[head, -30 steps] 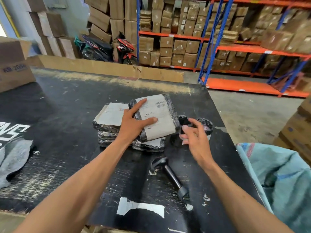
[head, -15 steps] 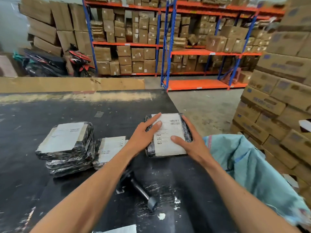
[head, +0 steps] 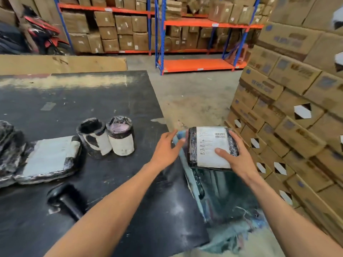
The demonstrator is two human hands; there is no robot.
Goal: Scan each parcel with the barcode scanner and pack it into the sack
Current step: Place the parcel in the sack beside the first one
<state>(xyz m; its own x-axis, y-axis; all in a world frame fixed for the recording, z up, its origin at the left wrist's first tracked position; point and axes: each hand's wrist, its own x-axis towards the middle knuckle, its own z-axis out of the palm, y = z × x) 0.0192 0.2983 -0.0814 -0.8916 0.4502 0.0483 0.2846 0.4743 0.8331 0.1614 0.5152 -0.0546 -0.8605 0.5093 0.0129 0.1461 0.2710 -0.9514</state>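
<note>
While the right hand [head: 239, 160] grips it, the parcel [head: 211, 147] shows black wrap — white label.

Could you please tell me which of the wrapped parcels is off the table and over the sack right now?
The flat parcel in the right hand, label up above the sack; the others lie or stand on the table.

Parcel [head: 211, 147] in my right hand [head: 239, 162]: glossy, crinkled black plastic film, matt white paper label. Sack [head: 222, 197]: coarse woven teal cloth, frayed rim. Worktop [head: 92, 101]: black, scuffed, faintly glossy. Scanner [head: 65, 199]: matt black plastic.
</note>
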